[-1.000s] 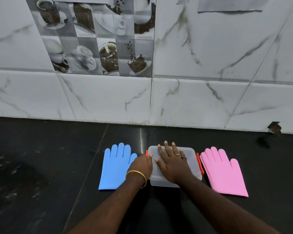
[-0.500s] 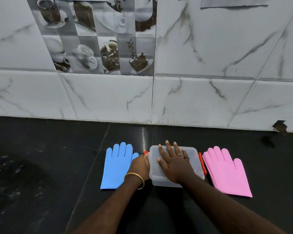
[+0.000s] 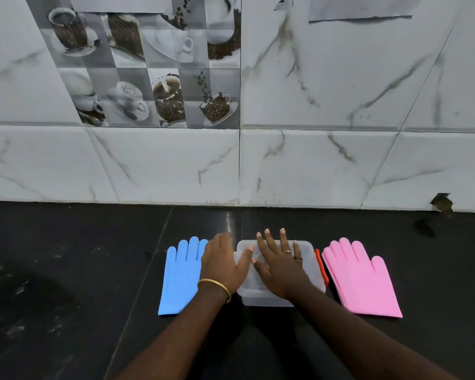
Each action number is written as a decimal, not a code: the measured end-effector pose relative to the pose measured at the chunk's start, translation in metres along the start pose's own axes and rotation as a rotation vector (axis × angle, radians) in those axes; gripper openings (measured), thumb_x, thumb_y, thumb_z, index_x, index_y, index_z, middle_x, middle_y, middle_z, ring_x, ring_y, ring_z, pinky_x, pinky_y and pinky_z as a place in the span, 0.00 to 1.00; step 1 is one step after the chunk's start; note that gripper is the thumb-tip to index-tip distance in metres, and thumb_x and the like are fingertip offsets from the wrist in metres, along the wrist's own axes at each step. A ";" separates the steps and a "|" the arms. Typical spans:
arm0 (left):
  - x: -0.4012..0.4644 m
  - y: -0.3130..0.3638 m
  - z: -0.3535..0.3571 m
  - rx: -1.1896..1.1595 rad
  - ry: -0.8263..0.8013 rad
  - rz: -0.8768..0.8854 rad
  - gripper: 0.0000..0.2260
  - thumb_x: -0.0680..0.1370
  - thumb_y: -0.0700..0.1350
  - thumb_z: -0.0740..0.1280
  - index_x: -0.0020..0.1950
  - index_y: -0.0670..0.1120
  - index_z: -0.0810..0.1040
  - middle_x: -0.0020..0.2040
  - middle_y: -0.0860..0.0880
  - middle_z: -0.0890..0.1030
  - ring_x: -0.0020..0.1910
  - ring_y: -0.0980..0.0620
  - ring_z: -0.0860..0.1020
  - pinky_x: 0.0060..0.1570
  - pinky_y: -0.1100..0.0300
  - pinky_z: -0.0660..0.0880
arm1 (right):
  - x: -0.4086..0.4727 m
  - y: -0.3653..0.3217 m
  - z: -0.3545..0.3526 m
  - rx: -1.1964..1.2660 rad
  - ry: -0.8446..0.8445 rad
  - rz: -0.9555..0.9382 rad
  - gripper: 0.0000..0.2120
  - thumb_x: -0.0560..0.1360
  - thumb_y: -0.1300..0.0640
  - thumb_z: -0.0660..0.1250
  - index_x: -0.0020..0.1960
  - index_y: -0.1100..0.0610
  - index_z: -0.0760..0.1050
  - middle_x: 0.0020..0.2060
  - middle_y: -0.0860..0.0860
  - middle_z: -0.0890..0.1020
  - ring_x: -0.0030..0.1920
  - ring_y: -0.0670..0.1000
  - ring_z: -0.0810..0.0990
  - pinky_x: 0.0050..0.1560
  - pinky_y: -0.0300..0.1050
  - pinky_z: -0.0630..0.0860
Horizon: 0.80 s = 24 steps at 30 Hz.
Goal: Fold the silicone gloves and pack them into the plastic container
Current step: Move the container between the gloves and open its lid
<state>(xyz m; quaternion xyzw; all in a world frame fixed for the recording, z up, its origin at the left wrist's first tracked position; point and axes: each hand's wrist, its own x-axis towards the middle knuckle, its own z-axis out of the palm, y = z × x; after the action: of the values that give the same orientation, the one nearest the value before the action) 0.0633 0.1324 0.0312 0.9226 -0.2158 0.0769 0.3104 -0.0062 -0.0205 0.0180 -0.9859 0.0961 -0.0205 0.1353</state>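
A person's right hand [image 3: 281, 270] lies flat, fingers [image 3: 269, 242] spread and straight, on the lid of a clear rectangular plastic container with orange side clips [image 3: 310, 266] on a black stone desk [image 3: 66, 270], while the left hand [image 3: 221, 266] curls over the lid's left edge, its fingertips hidden so the grip there cannot be told. A flat blue silicone glove [image 3: 180, 275] lies just left of the left hand's fingers and flat pink silicone gloves [image 3: 359, 278] just right of the right hand's, both unfolded and outside the box. Opening looks to be the step in hand: it would go best with the base pinned down and both clips freed before the lid is lifted.
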 end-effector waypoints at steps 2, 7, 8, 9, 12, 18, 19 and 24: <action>0.002 0.015 0.003 0.057 -0.083 0.151 0.36 0.73 0.71 0.51 0.72 0.48 0.64 0.73 0.48 0.67 0.71 0.47 0.64 0.68 0.48 0.64 | -0.003 0.005 -0.009 0.140 0.158 0.048 0.29 0.82 0.40 0.47 0.80 0.46 0.47 0.79 0.44 0.46 0.78 0.51 0.34 0.75 0.58 0.37; 0.007 0.052 0.027 0.221 -0.379 0.360 0.56 0.60 0.83 0.47 0.79 0.49 0.46 0.80 0.48 0.45 0.79 0.45 0.42 0.73 0.40 0.46 | -0.018 0.043 -0.028 0.449 0.536 0.482 0.25 0.79 0.45 0.61 0.73 0.53 0.65 0.69 0.53 0.74 0.69 0.56 0.71 0.67 0.59 0.70; 0.008 0.055 0.032 0.261 -0.424 0.385 0.59 0.58 0.84 0.49 0.79 0.49 0.44 0.80 0.48 0.42 0.78 0.45 0.39 0.73 0.40 0.43 | -0.023 0.051 -0.029 0.496 0.537 0.582 0.26 0.78 0.42 0.61 0.71 0.55 0.66 0.65 0.55 0.77 0.65 0.56 0.75 0.63 0.58 0.74; 0.009 0.056 0.037 0.294 -0.459 0.400 0.61 0.56 0.84 0.50 0.79 0.49 0.42 0.80 0.48 0.41 0.78 0.45 0.37 0.73 0.40 0.41 | -0.027 0.057 -0.029 0.511 0.509 0.652 0.27 0.77 0.39 0.61 0.69 0.56 0.68 0.61 0.55 0.79 0.61 0.56 0.78 0.61 0.58 0.76; 0.009 0.057 0.047 0.339 -0.543 0.402 0.62 0.55 0.84 0.53 0.78 0.49 0.39 0.80 0.49 0.40 0.78 0.45 0.36 0.74 0.41 0.39 | -0.035 0.069 -0.027 0.433 0.328 0.687 0.23 0.78 0.37 0.57 0.57 0.55 0.74 0.49 0.52 0.82 0.50 0.54 0.81 0.55 0.55 0.77; 0.008 0.055 0.051 0.351 -0.577 0.399 0.60 0.57 0.83 0.54 0.78 0.51 0.37 0.80 0.50 0.39 0.78 0.45 0.36 0.74 0.39 0.39 | -0.036 0.067 -0.027 0.184 0.292 0.514 0.17 0.82 0.45 0.55 0.47 0.53 0.77 0.44 0.52 0.84 0.41 0.47 0.79 0.50 0.48 0.78; 0.008 0.056 0.050 0.351 -0.577 0.398 0.60 0.57 0.83 0.54 0.78 0.51 0.37 0.80 0.50 0.39 0.78 0.45 0.36 0.74 0.39 0.39 | -0.038 0.068 -0.028 0.116 0.278 0.479 0.16 0.82 0.47 0.55 0.50 0.54 0.78 0.47 0.53 0.84 0.43 0.47 0.79 0.51 0.46 0.77; 0.007 0.057 0.049 0.339 -0.569 0.394 0.60 0.57 0.83 0.54 0.78 0.51 0.38 0.80 0.50 0.40 0.78 0.45 0.38 0.75 0.39 0.40 | -0.047 0.056 -0.056 -0.230 0.064 0.342 0.15 0.82 0.53 0.56 0.66 0.56 0.71 0.65 0.52 0.75 0.66 0.51 0.72 0.68 0.44 0.64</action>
<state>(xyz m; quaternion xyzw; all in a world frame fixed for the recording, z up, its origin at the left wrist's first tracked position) 0.0445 0.0598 0.0249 0.8861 -0.4508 -0.0894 0.0604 -0.0667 -0.0787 0.0562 -0.9630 0.2681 -0.0172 0.0201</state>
